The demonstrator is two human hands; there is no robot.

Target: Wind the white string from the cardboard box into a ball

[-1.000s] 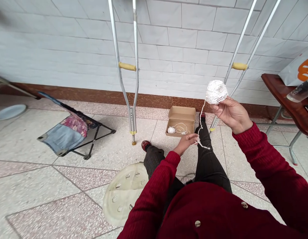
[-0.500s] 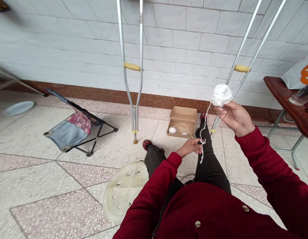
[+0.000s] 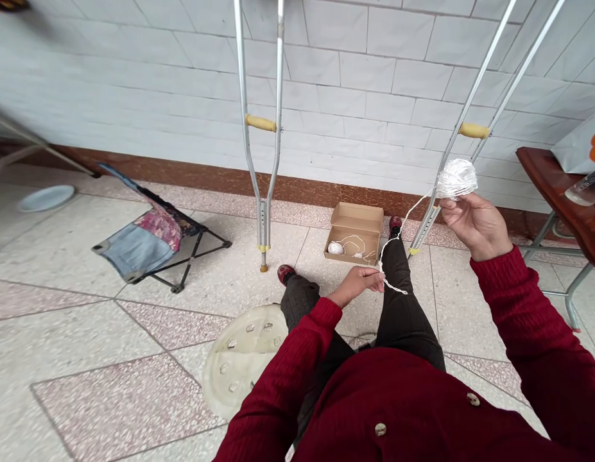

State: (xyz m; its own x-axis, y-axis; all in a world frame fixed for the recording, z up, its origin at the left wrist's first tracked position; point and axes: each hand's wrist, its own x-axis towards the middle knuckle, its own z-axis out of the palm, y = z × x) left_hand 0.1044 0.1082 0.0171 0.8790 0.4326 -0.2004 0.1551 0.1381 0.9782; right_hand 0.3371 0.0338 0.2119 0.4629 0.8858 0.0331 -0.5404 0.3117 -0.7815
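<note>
My right hand (image 3: pixel 477 221), raised on the right, grips a ball of white yarn (image 3: pixel 457 179) from below. A loose yarn strand (image 3: pixel 407 213) runs from the ball down to my left hand (image 3: pixel 359 285), which pinches it between thumb and fingers above my legs. The strand's short tail sticks out to the right past the fingertips. On the floor beyond my left hand lies an open cardboard box (image 3: pixel 351 255). Inside it are a smaller white yarn ball (image 3: pixel 334 248) and some loose white strands.
Two metal crutches (image 3: pixel 263 221) (image 3: pixel 425 228) lean on the tiled wall. A folding stool (image 3: pixel 138 247) stands left, near a pale plate (image 3: pixel 47 198). A round plastic lid-like disc (image 3: pixel 215 378) is by my left leg. A brown table (image 3: pixel 542 170) holding a cup and bag stands right.
My right hand has moved right with the yarn ball, away from my left hand. The strand's tail, which hung down, now points right. My left hand has shifted slightly left.
</note>
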